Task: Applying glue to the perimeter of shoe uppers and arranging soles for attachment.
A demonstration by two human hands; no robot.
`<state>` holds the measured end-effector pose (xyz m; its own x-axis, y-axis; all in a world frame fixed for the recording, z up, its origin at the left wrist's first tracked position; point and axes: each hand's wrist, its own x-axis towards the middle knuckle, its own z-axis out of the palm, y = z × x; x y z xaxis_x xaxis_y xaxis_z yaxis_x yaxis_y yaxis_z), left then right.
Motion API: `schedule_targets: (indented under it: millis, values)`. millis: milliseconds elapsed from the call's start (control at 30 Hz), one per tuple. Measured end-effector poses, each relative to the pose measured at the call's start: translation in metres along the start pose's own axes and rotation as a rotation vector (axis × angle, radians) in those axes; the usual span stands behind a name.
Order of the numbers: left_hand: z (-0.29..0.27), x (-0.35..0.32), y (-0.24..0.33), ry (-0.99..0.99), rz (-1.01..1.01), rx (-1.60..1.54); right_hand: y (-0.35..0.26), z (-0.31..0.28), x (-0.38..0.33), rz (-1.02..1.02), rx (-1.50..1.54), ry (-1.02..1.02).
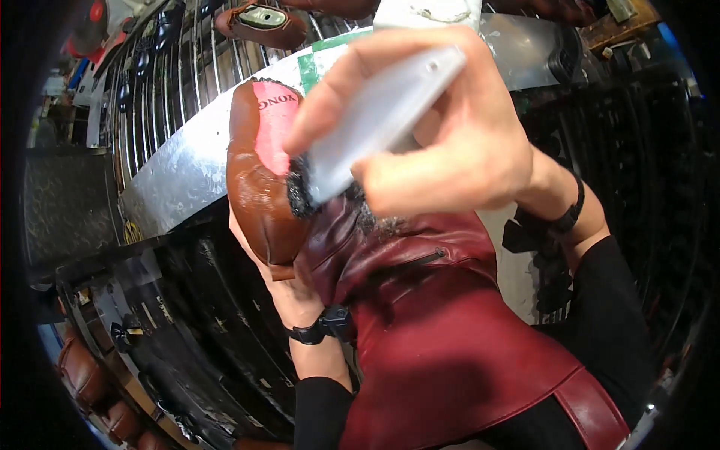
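Observation:
My right hand [469, 161], a little blurred, grips a brush [382, 112] with a whitish, translucent flat handle and black bristles. The bristle end is at the right edge of a brown leather shoe upper [259, 191], which looks glossy and wet near its lower part. Pulled over a form, the upper shows a pink insole [274, 120] with dark print on it. From below, my left hand [289, 292] supports the upper; its fingers are mostly hidden behind the leather.
Beyond my hands lies a metal-topped bench [184, 176] with green tape, and a white container [427, 11] stands at its back. A barred rack [195, 82] holds shoes, including a brown one [262, 26]. Dark slatted surfaces [187, 322] flank my dark red apron [457, 345].

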<state>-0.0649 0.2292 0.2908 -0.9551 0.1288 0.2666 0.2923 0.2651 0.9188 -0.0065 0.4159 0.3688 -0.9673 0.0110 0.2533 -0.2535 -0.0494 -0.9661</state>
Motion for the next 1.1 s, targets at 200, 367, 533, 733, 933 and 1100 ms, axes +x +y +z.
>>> schedule_targets:
  millis: [200,367,533,733,933,1100]
  values:
    - [-0.006,0.004,0.002,-0.033,0.059,0.071,-0.007,0.003,0.038,0.025,0.006,0.081]
    - [0.03,0.012,-0.001,-0.122,0.14,0.037,0.094,-0.053,0.05,-0.004,0.136,0.373]
    - [-0.046,0.029,-0.064,0.064,-0.401,-0.746,0.111,0.029,-0.01,0.365,0.834,0.626]
    - [-0.016,0.19,-0.092,0.057,-0.07,-0.257,0.102,0.012,-0.022,0.307,0.818,0.909]
    - [0.046,0.377,-0.105,-0.034,-0.295,0.901,0.085,-0.002,-0.017,0.254,0.723,0.94]
    - [0.069,0.389,-0.12,-0.191,-0.288,1.026,0.102,0.001,-0.016,0.313,0.648,0.958]
